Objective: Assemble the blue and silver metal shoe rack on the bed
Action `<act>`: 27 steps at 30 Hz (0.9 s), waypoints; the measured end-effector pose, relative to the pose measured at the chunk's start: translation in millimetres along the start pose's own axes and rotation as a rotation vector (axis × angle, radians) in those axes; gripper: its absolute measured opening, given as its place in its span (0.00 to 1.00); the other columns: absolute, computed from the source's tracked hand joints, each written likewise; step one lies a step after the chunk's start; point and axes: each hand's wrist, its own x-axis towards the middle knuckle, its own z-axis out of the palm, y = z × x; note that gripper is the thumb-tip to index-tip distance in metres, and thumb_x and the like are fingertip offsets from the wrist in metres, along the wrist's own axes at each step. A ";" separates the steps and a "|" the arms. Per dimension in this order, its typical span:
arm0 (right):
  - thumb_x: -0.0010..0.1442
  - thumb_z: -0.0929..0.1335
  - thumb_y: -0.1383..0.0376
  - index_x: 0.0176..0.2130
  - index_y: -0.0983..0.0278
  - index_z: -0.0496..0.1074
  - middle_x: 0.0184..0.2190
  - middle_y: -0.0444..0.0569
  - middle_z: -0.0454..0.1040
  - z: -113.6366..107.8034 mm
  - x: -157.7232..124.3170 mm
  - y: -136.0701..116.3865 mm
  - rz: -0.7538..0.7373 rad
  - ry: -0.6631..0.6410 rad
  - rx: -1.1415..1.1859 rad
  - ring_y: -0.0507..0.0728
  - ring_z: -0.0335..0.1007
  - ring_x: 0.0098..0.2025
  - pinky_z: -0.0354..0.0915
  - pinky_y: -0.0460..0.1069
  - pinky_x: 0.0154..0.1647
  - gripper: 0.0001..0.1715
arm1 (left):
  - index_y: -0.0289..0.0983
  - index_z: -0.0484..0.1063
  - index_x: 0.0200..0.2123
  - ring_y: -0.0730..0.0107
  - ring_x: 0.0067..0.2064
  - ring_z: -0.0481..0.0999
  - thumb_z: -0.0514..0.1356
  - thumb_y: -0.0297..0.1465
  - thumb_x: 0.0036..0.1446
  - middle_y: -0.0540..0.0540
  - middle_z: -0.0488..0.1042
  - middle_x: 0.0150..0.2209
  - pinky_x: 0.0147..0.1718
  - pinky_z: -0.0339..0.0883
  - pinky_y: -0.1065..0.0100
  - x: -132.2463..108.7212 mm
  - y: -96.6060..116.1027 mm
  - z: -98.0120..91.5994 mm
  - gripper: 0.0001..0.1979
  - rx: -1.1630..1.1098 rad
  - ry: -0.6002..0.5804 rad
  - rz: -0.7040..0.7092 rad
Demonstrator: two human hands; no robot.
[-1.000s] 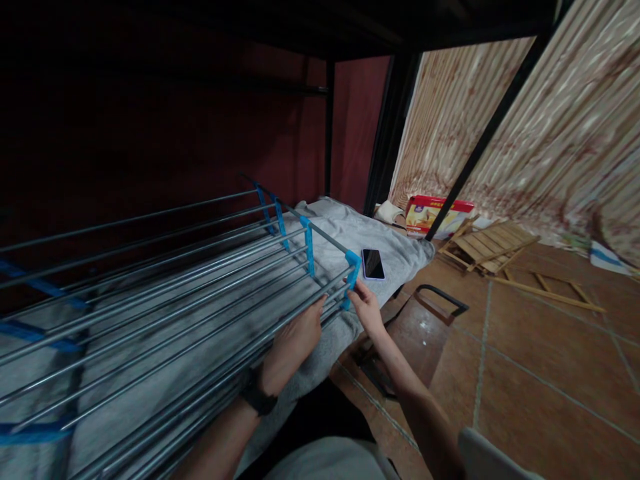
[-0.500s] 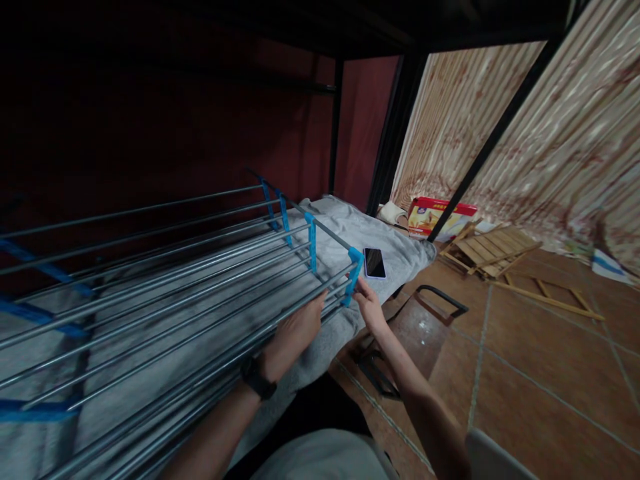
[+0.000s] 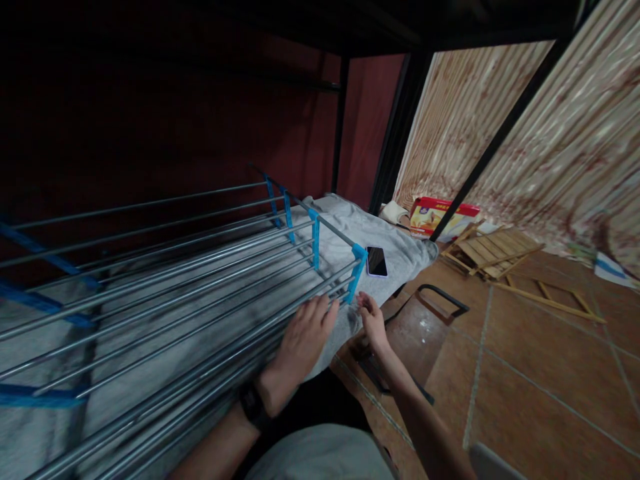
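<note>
Head view: metal rack (image 3: 200,261) spreads toward our ten o'clock. Our left hand (image 3: 301,337) lies unclenched at its near edge; right hand (image 3: 373,323), loosely curled, grasps nothing we see. Best we steady it evenly.

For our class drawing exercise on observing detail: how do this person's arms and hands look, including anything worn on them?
The left hand and right hand are ungloved. A dark watch with a strap circles the left wrist; the right wrist shows nothing worn. No sleeves show on the left forearm or right forearm.
</note>
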 end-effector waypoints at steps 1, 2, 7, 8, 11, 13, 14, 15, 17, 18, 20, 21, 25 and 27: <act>0.49 0.66 0.64 0.49 0.61 0.73 0.49 0.49 0.75 1.6 3.6 -2.2 -0.014 -0.005 -0.005 0.60 0.69 0.52 0.57 0.59 0.60 0.25 | 0.39 0.57 0.63 0.58 0.62 0.63 0.44 0.22 0.63 0.39 0.66 0.60 0.61 0.56 0.57 -3.7 7.1 5.7 0.26 -0.021 -0.014 0.073; 0.49 0.66 0.64 0.50 0.60 0.72 0.51 0.49 0.74 3.5 7.8 -4.6 -0.029 -0.012 -0.008 0.59 0.67 0.54 0.56 0.58 0.61 0.26 | 0.37 0.58 0.63 0.58 0.63 0.62 0.44 0.22 0.63 0.39 0.65 0.60 0.61 0.57 0.57 -5.8 13.2 12.9 0.25 -0.041 -0.020 0.115; 0.48 0.65 0.67 0.52 0.60 0.71 0.53 0.47 0.72 15.2 23.5 -10.2 -0.082 -0.062 -0.023 0.59 0.66 0.56 0.57 0.57 0.62 0.30 | 0.32 0.57 0.62 0.54 0.63 0.61 0.47 0.25 0.63 0.33 0.61 0.62 0.60 0.58 0.52 13.7 18.1 47.5 0.24 -0.066 0.016 -0.169; 0.48 0.65 0.67 0.52 0.59 0.72 0.52 0.47 0.73 17.0 24.5 -9.6 -0.087 -0.078 -0.028 0.59 0.66 0.55 0.56 0.57 0.62 0.30 | 0.32 0.58 0.62 0.54 0.62 0.63 0.47 0.26 0.63 0.33 0.62 0.61 0.58 0.60 0.54 21.9 15.4 50.6 0.23 -0.082 -0.013 -0.230; 0.47 0.65 0.68 0.50 0.59 0.72 0.51 0.46 0.73 19.9 25.4 -6.3 -0.107 -0.139 -0.047 0.59 0.67 0.55 0.56 0.57 0.62 0.29 | 0.34 0.61 0.60 0.57 0.54 0.72 0.48 0.28 0.64 0.35 0.70 0.55 0.51 0.66 0.60 45.8 7.5 53.4 0.21 -0.160 -0.140 -0.316; 0.47 0.66 0.68 0.50 0.59 0.72 0.51 0.46 0.74 19.5 26.2 -4.9 -0.118 -0.175 -0.052 0.59 0.68 0.54 0.58 0.57 0.61 0.29 | 0.36 0.64 0.57 0.58 0.51 0.74 0.49 0.29 0.65 0.37 0.74 0.50 0.50 0.66 0.62 58.0 3.9 53.6 0.19 -0.214 -0.172 -0.328; 0.47 0.66 0.68 0.50 0.59 0.72 0.50 0.46 0.74 19.0 26.8 -4.7 -0.122 -0.188 -0.052 0.59 0.68 0.54 0.58 0.57 0.61 0.29 | 0.37 0.66 0.55 0.58 0.51 0.74 0.49 0.30 0.65 0.38 0.75 0.49 0.50 0.65 0.62 62.4 2.6 54.1 0.17 -0.245 -0.166 -0.326; 0.47 0.66 0.68 0.50 0.59 0.72 0.50 0.46 0.74 18.3 27.6 -4.8 -0.124 -0.198 -0.051 0.60 0.68 0.53 0.59 0.57 0.60 0.28 | 0.38 0.67 0.54 0.59 0.51 0.73 0.49 0.31 0.65 0.39 0.75 0.48 0.51 0.64 0.62 65.6 1.5 54.9 0.16 -0.282 -0.152 -0.321; 0.48 0.67 0.67 0.49 0.58 0.71 0.48 0.46 0.75 17.2 29.2 -6.0 -0.130 -0.212 -0.065 0.60 0.69 0.52 0.61 0.56 0.58 0.27 | 0.39 0.70 0.51 0.60 0.52 0.73 0.49 0.33 0.66 0.41 0.76 0.47 0.53 0.63 0.63 68.9 -0.1 57.0 0.15 -0.358 -0.127 -0.319; 0.48 0.67 0.67 0.49 0.58 0.71 0.47 0.46 0.76 16.9 29.6 -6.9 -0.137 -0.219 -0.089 0.60 0.70 0.51 0.62 0.56 0.57 0.26 | 0.39 0.70 0.51 0.61 0.52 0.73 0.49 0.33 0.66 0.42 0.76 0.47 0.53 0.63 0.63 69.3 -0.5 58.2 0.15 -0.387 -0.113 -0.325; 0.50 0.66 0.66 0.48 0.58 0.71 0.44 0.46 0.76 17.0 29.6 -9.1 -0.160 -0.226 -0.187 0.59 0.71 0.48 0.63 0.55 0.54 0.24 | 0.40 0.70 0.52 0.61 0.53 0.72 0.49 0.34 0.66 0.42 0.76 0.47 0.54 0.62 0.62 69.0 -0.7 59.8 0.16 -0.417 -0.081 -0.347; 0.51 0.66 0.66 0.48 0.58 0.70 0.43 0.47 0.76 17.3 28.9 -10.4 -0.171 -0.225 -0.243 0.59 0.72 0.46 0.64 0.55 0.53 0.22 | 0.40 0.69 0.53 0.61 0.53 0.72 0.50 0.33 0.66 0.43 0.76 0.47 0.54 0.62 0.62 68.7 -0.6 60.3 0.16 -0.422 -0.063 -0.352; 0.54 0.65 0.65 0.46 0.60 0.69 0.40 0.48 0.76 19.6 23.5 -16.7 -0.182 -0.207 -0.399 0.60 0.72 0.43 0.65 0.53 0.48 0.18 | 0.41 0.67 0.57 0.60 0.52 0.72 0.49 0.32 0.65 0.43 0.75 0.49 0.55 0.61 0.61 69.6 0.2 60.1 0.18 -0.435 -0.043 -0.327; 0.56 0.64 0.63 0.46 0.60 0.68 0.40 0.49 0.76 20.9 20.5 -20.6 -0.178 -0.195 -0.459 0.60 0.72 0.43 0.65 0.53 0.46 0.16 | 0.42 0.67 0.57 0.59 0.53 0.71 0.49 0.32 0.66 0.43 0.75 0.51 0.55 0.61 0.60 71.1 0.3 59.9 0.19 -0.437 -0.064 -0.337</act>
